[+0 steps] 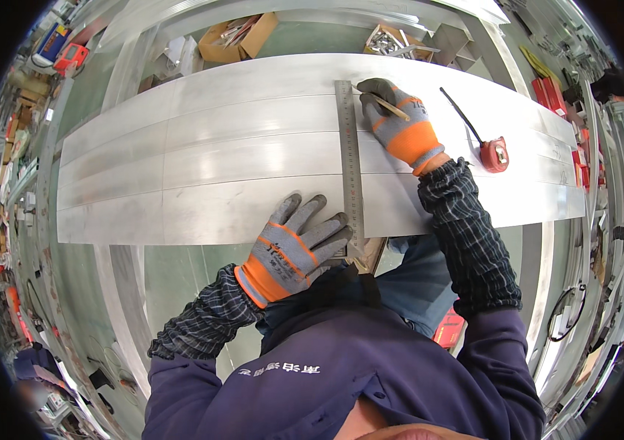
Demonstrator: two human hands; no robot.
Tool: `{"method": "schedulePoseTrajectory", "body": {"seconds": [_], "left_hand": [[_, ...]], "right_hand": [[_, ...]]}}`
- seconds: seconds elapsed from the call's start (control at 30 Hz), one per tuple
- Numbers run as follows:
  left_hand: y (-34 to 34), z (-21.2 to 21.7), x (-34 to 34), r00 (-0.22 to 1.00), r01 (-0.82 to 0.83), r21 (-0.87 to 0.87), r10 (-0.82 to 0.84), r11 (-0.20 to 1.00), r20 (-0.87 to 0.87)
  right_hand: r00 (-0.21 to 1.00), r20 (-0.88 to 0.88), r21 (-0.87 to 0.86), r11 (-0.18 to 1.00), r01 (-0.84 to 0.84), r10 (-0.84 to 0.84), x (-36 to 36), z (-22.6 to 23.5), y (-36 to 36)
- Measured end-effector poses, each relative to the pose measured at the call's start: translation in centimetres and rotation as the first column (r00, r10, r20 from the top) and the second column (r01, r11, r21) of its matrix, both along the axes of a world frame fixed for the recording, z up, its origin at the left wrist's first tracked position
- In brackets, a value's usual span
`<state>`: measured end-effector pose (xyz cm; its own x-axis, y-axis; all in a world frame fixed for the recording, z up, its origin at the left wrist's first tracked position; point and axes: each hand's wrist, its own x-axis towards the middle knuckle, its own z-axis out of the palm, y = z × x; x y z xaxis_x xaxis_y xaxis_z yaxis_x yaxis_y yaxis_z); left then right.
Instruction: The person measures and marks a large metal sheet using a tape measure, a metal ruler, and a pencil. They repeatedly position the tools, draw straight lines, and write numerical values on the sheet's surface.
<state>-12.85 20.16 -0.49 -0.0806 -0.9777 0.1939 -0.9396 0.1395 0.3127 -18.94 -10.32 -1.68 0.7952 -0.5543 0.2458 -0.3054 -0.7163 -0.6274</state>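
Several flat aluminium panels lie side by side in front of me. Across them, from the near edge almost to the far one, runs a steel try square with a graduated blade. My left hand, in a grey and orange glove, rests with fingers spread at the near end of the square, fingertips against the blade; its thumb is hidden. Beside the blade's far end, my gloved right hand is closed on a thin pencil. The pencil's tip is hidden by the fingers.
A red tape measure with its black strap sits on the panels at the right. Beyond the far edge stand a cardboard box of odds and ends and a box of metal parts. Metal frame beams support the panels.
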Motion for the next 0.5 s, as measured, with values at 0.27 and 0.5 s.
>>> {"method": "schedulePoseTrajectory", "body": {"seconds": [0.27,0.5], "left_hand": [[0.1,-0.3,0.2,1.000,0.012,0.012,-0.012,1.000,-0.018],[0.1,-0.2,0.1,1.000,0.005,0.008,-0.005,1.000,0.022]], "right_hand": [[1.000,-0.008,-0.063,0.998,-0.028,0.028,0.7,-0.3,-0.4],[0.999,0.039,-0.049,0.998,-0.033,0.035,-0.2,1.4,0.3]]}}
